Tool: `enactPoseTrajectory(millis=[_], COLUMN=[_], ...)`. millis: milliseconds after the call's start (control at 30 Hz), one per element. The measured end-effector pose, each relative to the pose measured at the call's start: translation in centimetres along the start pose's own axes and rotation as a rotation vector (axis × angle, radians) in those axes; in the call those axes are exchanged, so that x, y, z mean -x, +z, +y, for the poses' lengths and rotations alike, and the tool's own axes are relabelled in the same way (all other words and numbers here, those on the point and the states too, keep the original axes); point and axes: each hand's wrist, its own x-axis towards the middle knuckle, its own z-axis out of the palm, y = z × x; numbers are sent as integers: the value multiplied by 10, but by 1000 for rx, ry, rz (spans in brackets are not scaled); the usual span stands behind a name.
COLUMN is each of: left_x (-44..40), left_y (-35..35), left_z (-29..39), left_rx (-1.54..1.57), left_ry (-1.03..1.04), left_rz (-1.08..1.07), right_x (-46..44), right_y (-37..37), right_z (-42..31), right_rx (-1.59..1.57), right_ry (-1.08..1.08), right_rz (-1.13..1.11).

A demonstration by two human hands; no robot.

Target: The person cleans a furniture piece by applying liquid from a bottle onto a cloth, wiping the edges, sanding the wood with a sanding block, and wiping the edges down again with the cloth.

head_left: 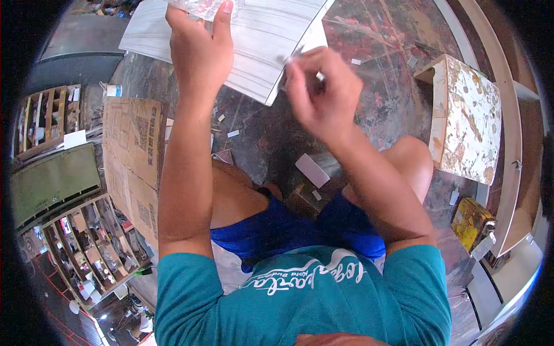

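A pale, wood-grained board [254, 55] lies at the top of the view, its near corner pointing toward me. Over its far left part, my left hand [202, 40] is closed around something of clear, crinkled plastic [205, 8], which the frame's top edge cuts off. My right hand [326, 83] is at the board's right edge, its fingers curled in a pinch and smeared by motion. A small, greyish thing shows at those fingertips, too blurred to name.
A stained white stool-like box [466, 118] stands on the right, with a yellow tin [470, 225] below it. Cardboard [134, 155] is propped at my left. A small white block [312, 170] lies between my legs. Scraps dot the floor; wooden shelves [89, 248] hold parts.
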Motion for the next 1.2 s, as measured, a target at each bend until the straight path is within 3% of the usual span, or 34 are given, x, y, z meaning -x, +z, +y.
enactPoseTrajectory(millis=[100, 133, 167, 200, 333, 467, 567, 633, 767, 933, 1033, 1133, 1167, 1200], left_x=[-1, -1, -2, -3, -4, -7, -7, -7, -7, -7, -8, -12, -13, -14], left_y=[0, 1, 1, 1, -1, 3, 5, 6, 6, 3, -1, -11, -15, -33], left_z=[1, 0, -1, -1, 5, 3, 2, 1, -1, 4, 1, -19, -27, -10], left_rx=[50, 34, 18, 62, 70, 62, 81, 59, 16, 107, 229, 326, 349, 165], left_ry=[-31, -32, -33, -15, -33, -9, 49, 43, 50, 23, 11, -100, -159, -248], left_rz=[-13, -10, -8, -7, -52, -33, 2, -5, 2, -2, 22, -40, -85, -86], right_x=[-1, 3, 6, 6, -5, 8, 7, 8, 16, 24, 19, -29, -44, -58], right_y=[2, -4, -2, 0, -6, -8, -12, -10, -7, -13, -7, -14, -17, -22], right_z=[5, -9, -10, -10, -4, -17, -20, -11, -18, -2, 21, 41, 43, 43], right_rx=[11, 10, -45, -58, 3, -6, -21, 22, -6, 57, 17, -110, -185, -255], right_ry=[-8, 39, -76, -58, 194, -131, -167, 116, -118, -81, 346, 464, 557, 645], right_rz=[41, -53, -53, -38, -11, -141, -190, -135, -142, -296, -38, 241, 192, 146])
